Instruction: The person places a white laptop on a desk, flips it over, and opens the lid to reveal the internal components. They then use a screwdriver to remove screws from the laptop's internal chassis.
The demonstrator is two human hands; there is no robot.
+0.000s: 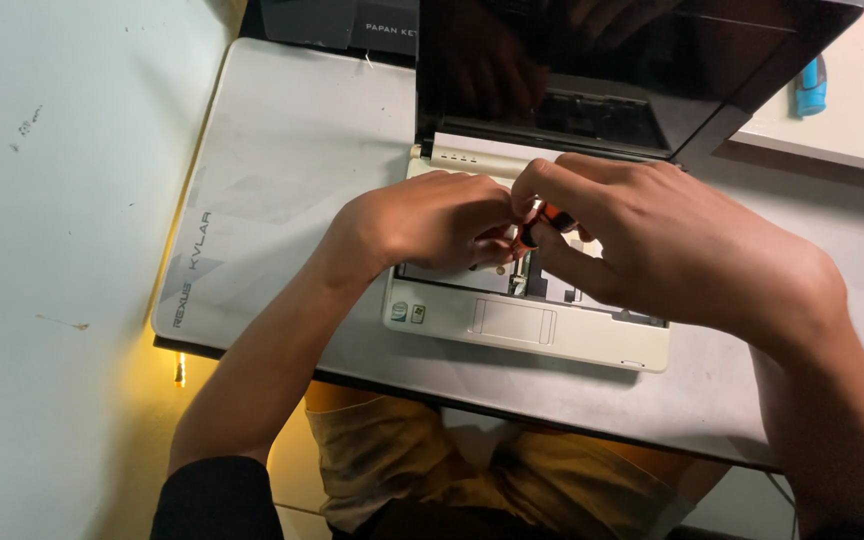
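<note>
We look down from head height at a small cream laptop (527, 325) lying open in the centre of the frame on a grey desk mat (282, 150). Its keyboard is off, so dark insides show btwn the palm rest w/ touchpad (512, 320) and the hinge strip. The dark screen (592, 70) leans back at the top of the frame & mirrors the hands.

Left hand (432, 222) comes in from lower left, forearm angled up across the mat, knuckles up, fingers curled down into the open bay; what they pinch we can't tell, the fingertips are hidden. Right hand (652, 245) reaches in from the right edge, wrist high, thumb and forefinger clenched on a small screwdriver (537, 225) w/ an orange-and-black handle, held just above the bay at frame centre, touching or nearly touching the left fingertips.

To do this well, in our view: keep the driver upright on the screw, press lightly, turn slowly, and let the left fingers steady the part so nothing slips onto the board.

A blue tool (810, 87) lies at upper right, well apart. Tan trousers show at the bottom.
</note>
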